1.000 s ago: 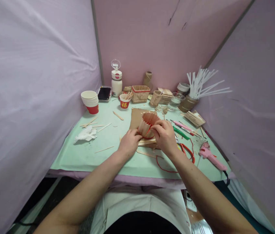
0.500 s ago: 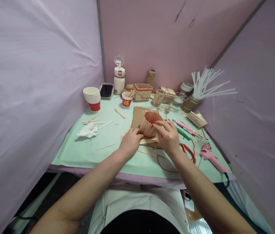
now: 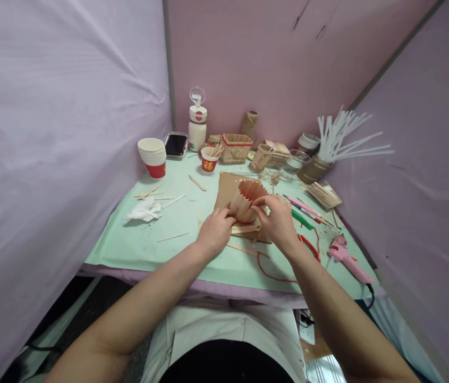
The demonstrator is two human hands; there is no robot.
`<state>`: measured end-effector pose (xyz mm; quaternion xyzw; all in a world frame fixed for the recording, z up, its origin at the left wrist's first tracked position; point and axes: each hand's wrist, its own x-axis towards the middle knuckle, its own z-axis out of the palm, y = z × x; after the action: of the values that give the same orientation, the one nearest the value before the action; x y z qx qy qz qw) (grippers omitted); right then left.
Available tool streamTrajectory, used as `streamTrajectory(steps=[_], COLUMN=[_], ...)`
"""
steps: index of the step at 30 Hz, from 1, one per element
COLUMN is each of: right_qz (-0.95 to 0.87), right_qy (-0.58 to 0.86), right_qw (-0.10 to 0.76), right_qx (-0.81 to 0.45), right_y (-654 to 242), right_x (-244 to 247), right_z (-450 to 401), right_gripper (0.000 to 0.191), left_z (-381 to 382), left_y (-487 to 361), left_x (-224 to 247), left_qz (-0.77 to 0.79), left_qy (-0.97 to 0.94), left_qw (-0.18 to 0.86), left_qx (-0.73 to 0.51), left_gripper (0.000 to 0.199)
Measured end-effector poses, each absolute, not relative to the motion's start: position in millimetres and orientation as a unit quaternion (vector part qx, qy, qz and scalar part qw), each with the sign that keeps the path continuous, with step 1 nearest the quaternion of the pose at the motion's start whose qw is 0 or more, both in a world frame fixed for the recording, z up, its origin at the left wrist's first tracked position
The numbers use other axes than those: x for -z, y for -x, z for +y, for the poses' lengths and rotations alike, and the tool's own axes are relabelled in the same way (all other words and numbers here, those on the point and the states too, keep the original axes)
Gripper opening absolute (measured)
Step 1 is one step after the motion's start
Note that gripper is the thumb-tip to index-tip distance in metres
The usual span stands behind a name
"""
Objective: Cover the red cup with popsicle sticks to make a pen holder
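Slatted cup [image 3: 242, 207] sits between left fingers [image 3: 224, 213], gripping its base, and right fingers [image 3: 263, 201] — pinching red cord [image 3: 250, 205] at its side.

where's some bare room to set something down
Front left, nearly bare between the crumpled tissue and table edge; also between the stacked paper cups and cup of sticks. Crowded: right of the right hand, around the glue gun, and along the back.

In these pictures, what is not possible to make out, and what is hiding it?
All in the head view:
1. Floor of the wooden cup: hidden by its near wall.
2. What the right hand pinches: too small to tell.
3. Front of the scissors: behind the right arm.
4. Full run of the red cord: covered by that arm.
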<state>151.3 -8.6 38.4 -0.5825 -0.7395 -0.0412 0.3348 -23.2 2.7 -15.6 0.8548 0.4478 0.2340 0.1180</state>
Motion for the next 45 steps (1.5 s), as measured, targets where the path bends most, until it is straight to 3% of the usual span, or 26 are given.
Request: streamTrajectory(steps=[7,12,45], right_qz=[-0.732,-0.734,-0.737], right_qy=[0.618,0.606,0.567], right_qw=[0.281,0.289,0.355], right_qx=[-0.053,-0.101,-0.094], right_y=[-150.9,-153.5,-151.5], right_x=[-60.5,-64.8,-50.7], right_z=[-1.7,1.2,1.3], right_gripper=[0.008,0.011,0.011], left_z=[4.1,5.3,0.1], left_y=[23.2,23.0,22.9], left_x=[18.2,21.5,15.6], left_qz=[0.443,0.447,0.409], left_qy=[-0.855,-0.854,-0.881], left_qw=[0.123,0.124,0.118], left_qx=[-0.24,-0.237,-0.206], left_gripper=[0.029,0.029,0.034])
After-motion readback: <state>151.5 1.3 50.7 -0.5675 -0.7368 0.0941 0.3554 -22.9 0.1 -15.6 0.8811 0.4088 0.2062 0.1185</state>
